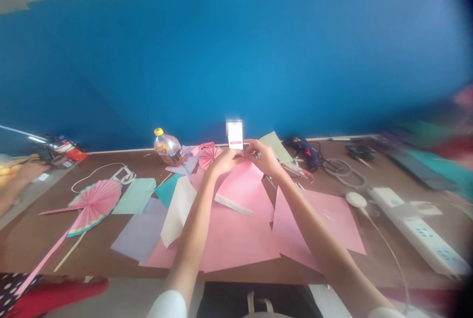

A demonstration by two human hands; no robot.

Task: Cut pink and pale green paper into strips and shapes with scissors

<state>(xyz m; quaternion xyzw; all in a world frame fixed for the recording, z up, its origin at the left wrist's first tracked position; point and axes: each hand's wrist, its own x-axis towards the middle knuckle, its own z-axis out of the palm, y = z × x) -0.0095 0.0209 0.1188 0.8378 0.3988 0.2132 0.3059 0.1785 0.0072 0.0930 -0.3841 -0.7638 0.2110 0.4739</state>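
Observation:
Both hands meet at the top of a pink paper (240,182) with a pale strip along its lower edge, over larger pink sheets (240,239). My left hand (229,159) has its fingers closed at the paper's upper edge. Beside it my right hand (262,156) is bent with thumb and finger pinched near the same edge. Just behind the hands a phone (235,135) stands upright with a lit screen. A small pink pleated fan (209,155) lies left of my left hand.
A bottle with a yellow cap (169,148) stands at the back left. A pink pleated fan (96,202) lies further left, near coloured sheets (138,232). At right are a round white charger (355,200), cables and a power strip (421,232). Another person's arm (16,187) shows far left.

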